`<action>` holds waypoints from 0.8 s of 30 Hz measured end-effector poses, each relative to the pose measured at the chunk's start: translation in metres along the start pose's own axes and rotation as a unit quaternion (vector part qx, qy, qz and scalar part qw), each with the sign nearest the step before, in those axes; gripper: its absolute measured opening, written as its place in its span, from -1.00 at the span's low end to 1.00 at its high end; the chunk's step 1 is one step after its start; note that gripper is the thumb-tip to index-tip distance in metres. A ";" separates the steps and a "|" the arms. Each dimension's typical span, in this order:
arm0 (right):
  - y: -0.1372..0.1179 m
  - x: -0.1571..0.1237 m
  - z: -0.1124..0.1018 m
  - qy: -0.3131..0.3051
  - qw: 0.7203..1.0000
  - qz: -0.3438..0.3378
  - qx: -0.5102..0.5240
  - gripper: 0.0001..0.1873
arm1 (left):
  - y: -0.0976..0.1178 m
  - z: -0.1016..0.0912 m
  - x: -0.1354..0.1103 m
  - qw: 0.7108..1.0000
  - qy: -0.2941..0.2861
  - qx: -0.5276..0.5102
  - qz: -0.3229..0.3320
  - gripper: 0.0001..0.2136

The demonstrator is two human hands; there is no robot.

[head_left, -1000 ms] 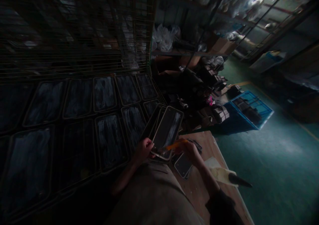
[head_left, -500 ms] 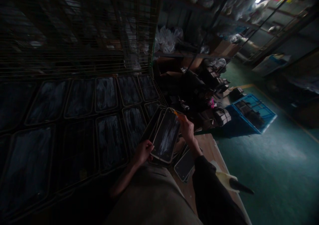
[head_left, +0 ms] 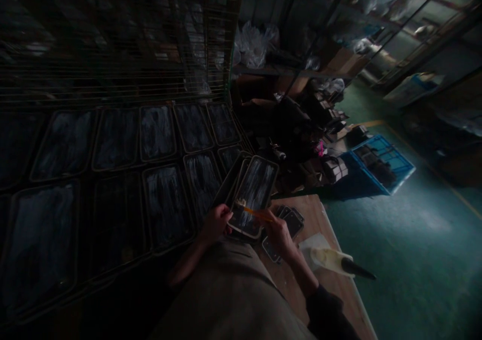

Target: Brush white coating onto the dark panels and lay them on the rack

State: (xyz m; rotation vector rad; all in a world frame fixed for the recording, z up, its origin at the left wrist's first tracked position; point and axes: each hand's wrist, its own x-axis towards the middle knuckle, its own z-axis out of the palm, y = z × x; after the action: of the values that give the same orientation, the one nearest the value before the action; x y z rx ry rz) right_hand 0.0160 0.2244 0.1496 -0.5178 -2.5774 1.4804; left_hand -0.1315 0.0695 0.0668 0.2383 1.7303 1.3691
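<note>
Near the hands, overlapping panels crowd the wooden table.

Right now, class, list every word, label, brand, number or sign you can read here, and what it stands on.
No text can be read.
Framed panel in the left hand: none legible.
Orange-handled brush in the right hand: none legible.
Blue crate, cardboard box: too dark and blurred to tell.

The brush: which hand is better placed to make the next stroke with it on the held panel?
Probably the right hand: it holds the brush, with its bristles over the panel. The left hand grips the panel's near left corner, seemingly steadying it.
</note>
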 end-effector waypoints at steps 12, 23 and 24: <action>0.033 0.030 -0.020 0.112 0.985 0.067 0.114 -0.60 | 0.002 -0.002 0.000 0.999 -0.021 -0.023 -0.006 -0.88; 0.046 0.096 -0.054 0.199 0.968 -0.083 -0.128 -0.67 | -0.002 0.002 -0.001 1.000 -0.007 -0.008 0.025 -0.82; 0.048 0.098 -0.054 0.181 0.969 -0.092 -0.137 -0.68 | -0.003 0.002 -0.001 0.999 -0.004 -0.011 0.032 -0.81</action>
State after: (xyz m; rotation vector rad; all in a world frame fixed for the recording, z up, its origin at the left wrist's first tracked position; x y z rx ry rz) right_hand -0.0494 0.3248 0.1301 -0.5059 -2.4620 0.8812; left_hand -0.1285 0.0688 0.0649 0.2898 1.7139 1.4305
